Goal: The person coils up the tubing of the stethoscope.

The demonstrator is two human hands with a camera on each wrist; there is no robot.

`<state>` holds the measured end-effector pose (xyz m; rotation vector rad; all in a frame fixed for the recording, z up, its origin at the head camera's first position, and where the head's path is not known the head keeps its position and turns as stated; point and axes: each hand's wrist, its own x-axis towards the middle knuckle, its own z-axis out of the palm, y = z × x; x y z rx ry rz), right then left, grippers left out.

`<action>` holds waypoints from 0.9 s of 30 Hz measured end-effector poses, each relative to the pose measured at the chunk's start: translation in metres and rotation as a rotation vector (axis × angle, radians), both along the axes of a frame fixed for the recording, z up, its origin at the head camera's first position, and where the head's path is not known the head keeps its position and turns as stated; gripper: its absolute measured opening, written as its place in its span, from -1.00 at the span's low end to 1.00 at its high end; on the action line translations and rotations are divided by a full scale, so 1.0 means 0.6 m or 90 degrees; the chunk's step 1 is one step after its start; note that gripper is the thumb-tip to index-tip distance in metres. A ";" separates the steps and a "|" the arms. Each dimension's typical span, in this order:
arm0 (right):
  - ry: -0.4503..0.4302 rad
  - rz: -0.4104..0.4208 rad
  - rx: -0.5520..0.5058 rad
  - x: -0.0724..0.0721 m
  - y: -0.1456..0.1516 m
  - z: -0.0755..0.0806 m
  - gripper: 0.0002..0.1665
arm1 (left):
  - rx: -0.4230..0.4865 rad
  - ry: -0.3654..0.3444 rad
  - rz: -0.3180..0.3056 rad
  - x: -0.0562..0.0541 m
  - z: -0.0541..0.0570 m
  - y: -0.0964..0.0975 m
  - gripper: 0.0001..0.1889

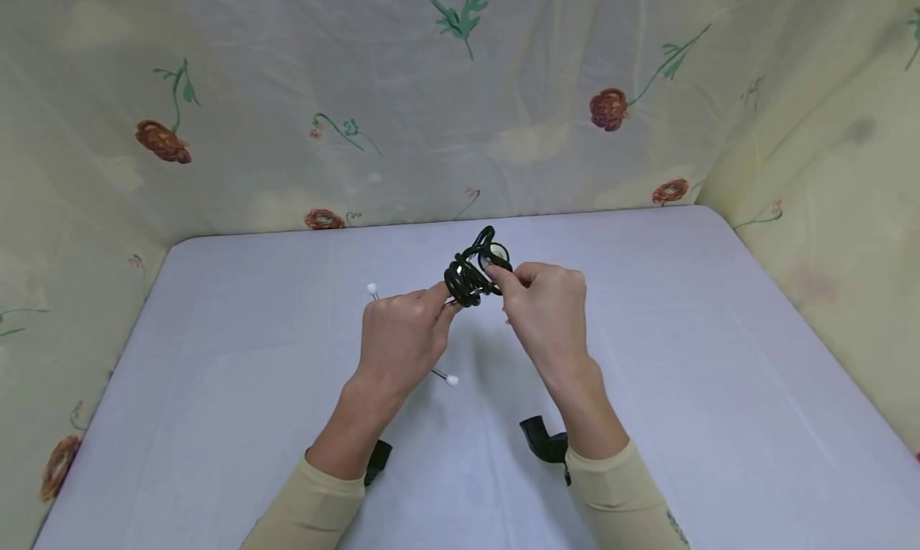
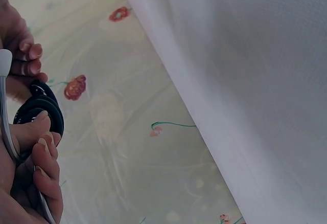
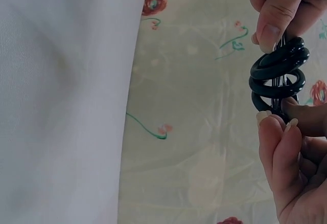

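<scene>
A stethoscope, its black tubing [image 1: 465, 282] wound into a tight bundle of loops, is held above the table between both hands. My left hand [image 1: 401, 334] grips its metal ear tubes, and a white ear tip [image 1: 372, 289] sticks out on either side of the fist. With thumb and fingers, my right hand [image 1: 549, 310] pinches the tubing near the round, pale chestpiece [image 1: 497, 252]. The right wrist view shows the coils [image 3: 278, 75] wrapped around the metal tubes, with fingertips at both ends. In the left wrist view, the left thumb [image 2: 38, 124] presses against the coil.
A white-covered table [image 1: 251, 390] lies under the hands. Behind it and at the sides hangs a pale flowered curtain [image 1: 402, 95]. Black wrist-worn pieces [image 1: 546, 445] show beside both sleeves.
</scene>
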<state>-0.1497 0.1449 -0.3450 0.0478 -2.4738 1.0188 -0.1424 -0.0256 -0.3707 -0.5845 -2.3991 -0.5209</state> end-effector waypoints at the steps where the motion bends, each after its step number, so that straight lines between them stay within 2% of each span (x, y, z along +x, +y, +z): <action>1: -0.002 0.000 0.001 0.000 0.000 0.000 -0.45 | 0.000 -0.001 0.000 0.000 0.000 0.000 -0.85; 13: -0.032 0.008 -0.006 0.000 0.000 0.002 -0.47 | 0.003 -0.009 -0.003 -0.002 -0.001 -0.002 -0.85; 27: -0.073 0.034 0.014 -0.003 0.004 0.001 -0.56 | 0.001 -0.060 -0.004 -0.006 -0.003 -0.008 -0.83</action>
